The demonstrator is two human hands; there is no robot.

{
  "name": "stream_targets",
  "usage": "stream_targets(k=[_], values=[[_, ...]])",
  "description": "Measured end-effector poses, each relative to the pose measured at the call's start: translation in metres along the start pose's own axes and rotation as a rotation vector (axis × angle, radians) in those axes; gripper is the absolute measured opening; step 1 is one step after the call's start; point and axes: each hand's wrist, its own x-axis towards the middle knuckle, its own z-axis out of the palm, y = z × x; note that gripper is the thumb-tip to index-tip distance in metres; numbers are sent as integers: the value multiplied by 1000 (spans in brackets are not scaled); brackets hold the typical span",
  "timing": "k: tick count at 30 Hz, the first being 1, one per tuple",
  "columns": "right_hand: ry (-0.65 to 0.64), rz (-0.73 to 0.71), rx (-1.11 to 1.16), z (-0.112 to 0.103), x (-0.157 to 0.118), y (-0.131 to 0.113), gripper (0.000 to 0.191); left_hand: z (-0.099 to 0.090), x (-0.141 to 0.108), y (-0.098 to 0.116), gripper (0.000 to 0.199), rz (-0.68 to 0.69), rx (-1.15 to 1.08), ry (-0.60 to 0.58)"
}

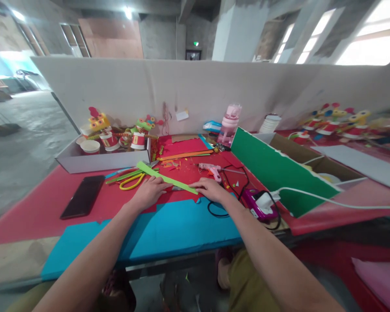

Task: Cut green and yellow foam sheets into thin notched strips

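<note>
A light green paper strip (172,180) slants across the middle of the red-covered table between my two hands. My left hand (152,190) has its fingers closed on the strip's lower edge near the middle. At the strip's right end, my right hand (211,189) pinches it between thumb and fingers. Yellow-handled scissors (130,182) lie just left of my left hand, beside several narrow green strips (121,176). A pink glue gun (211,170) rests beyond my right hand. Blue sheets (182,225) cover the table's front edge below my wrists.
A black phone (83,197) lies on the left. Behind it, a white box (104,160) holds paper cups and cup figures. On the right stand a purple power socket (260,206) with cables, a green-sided box (279,177) and a pink bottle (230,123). A white partition (195,86) closes the back.
</note>
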Motion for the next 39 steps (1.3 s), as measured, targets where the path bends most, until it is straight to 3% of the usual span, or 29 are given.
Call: stream_targets(k=[39], values=[[2,10,-12,2,2,3,36,5,8,12,40,108,2,-15]])
